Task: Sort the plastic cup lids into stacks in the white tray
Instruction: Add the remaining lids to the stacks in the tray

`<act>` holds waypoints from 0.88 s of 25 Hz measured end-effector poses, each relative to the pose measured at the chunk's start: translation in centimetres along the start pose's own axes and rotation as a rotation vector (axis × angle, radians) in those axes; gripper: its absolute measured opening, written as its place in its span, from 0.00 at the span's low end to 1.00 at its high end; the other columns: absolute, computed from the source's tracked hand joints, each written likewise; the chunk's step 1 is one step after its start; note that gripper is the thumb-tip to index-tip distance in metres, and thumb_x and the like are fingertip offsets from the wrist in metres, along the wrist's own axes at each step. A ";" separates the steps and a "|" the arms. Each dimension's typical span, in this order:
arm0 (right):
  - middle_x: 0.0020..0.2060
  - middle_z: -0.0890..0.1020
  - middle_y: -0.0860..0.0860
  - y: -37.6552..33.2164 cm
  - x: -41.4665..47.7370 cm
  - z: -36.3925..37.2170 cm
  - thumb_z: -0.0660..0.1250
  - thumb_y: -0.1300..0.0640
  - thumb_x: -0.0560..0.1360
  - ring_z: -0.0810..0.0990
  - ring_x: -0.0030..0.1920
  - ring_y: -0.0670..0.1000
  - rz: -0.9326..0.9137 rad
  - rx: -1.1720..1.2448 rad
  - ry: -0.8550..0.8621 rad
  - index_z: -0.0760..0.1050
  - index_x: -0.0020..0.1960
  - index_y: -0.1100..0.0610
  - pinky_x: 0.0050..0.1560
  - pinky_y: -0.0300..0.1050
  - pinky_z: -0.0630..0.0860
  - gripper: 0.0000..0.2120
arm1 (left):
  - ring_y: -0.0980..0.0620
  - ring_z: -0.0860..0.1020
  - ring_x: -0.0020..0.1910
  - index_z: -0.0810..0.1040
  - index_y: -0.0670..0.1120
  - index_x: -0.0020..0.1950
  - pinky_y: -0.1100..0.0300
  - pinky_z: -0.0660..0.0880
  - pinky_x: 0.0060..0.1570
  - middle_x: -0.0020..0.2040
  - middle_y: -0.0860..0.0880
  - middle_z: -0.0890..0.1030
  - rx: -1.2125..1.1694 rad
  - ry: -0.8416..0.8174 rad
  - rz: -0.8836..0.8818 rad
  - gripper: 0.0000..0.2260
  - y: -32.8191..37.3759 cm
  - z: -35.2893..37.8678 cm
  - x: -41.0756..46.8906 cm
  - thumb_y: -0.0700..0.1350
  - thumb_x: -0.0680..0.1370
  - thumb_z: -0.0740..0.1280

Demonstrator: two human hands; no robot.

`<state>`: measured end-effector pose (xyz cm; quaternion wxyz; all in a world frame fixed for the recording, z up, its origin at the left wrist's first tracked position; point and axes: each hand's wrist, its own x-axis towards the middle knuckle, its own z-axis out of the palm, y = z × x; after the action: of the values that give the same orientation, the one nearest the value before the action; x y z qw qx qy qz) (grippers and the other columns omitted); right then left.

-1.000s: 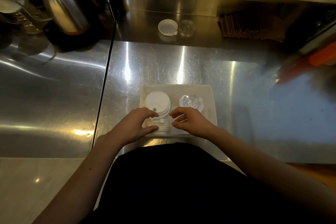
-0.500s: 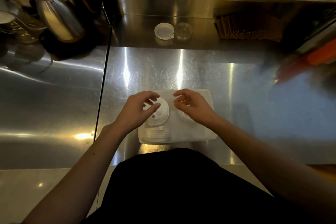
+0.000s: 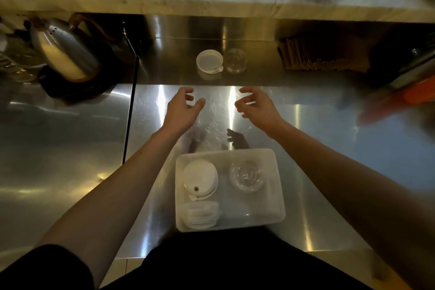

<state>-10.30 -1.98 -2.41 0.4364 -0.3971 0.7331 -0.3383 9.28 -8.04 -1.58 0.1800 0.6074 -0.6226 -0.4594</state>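
Kettle (image 3: 63,52) at 10 o'clock, black cord (image 3: 129,113) running down the surface (image 3: 70,148) beside it. Left hand (image 3: 182,110): half a second back it was on the white lid stack (image 3: 200,178) in the white tray (image 3: 279,186); now it's off and out toward 12 o'clock, grip half open, fingers loosely bent, holding nothing. Right hand (image 3: 256,108) made the same move off the clear lid stack (image 3: 246,178), grip also half open and empty. Both stacks sit untouched in the tray at 6 o'clock, white left, clear right, with more white lids on edge (image 3: 200,215) at the tray's near-left corner. Likely meaning: those placements are done and the hands are going for the loose white lid (image 3: 209,61) and loose clear lid (image 3: 236,60), side by side at 12 o'clock, well beyond the fingers. Room: bare steel between hands and lids, straight reach. Cord is just left of the left forearm. Brown paper stack (image 3: 322,59) at 2 o'clock, well apart. An overhanging ledge (image 3: 211,7) shades the lids.
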 end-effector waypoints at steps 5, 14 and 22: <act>0.54 0.80 0.52 -0.5 6.2 -0.3 0.69 0.55 0.76 0.81 0.54 0.54 0.031 -0.043 0.027 0.69 0.66 0.55 0.57 0.52 0.79 0.21 | 0.46 0.72 0.67 0.66 0.46 0.72 0.60 0.68 0.58 0.69 0.46 0.73 -0.043 -0.015 -0.074 0.25 0.9 0.9 6.4 0.53 0.78 0.68; 0.51 0.79 0.55 -2.0 16.1 2.4 0.69 0.55 0.73 0.80 0.48 0.55 0.215 0.151 -0.022 0.72 0.59 0.52 0.52 0.55 0.82 0.15 | 0.45 0.76 0.62 0.69 0.44 0.69 0.50 0.76 0.59 0.64 0.45 0.77 -0.087 -0.006 -0.188 0.25 0.8 2.5 18.6 0.50 0.76 0.70; 0.43 0.80 0.56 0.0 19.9 4.4 0.68 0.58 0.76 0.81 0.43 0.53 0.335 0.246 -0.010 0.74 0.48 0.54 0.56 0.54 0.81 0.03 | 0.42 0.75 0.64 0.72 0.42 0.69 0.56 0.72 0.58 0.66 0.41 0.76 0.152 -0.097 -0.180 0.18 0.2 4.5 22.6 0.45 0.80 0.65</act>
<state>-12.38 -20.07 -11.49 0.5352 -0.2150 0.7400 -0.3459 1.20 -27.31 -11.24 0.0611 0.6498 -0.6065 -0.4541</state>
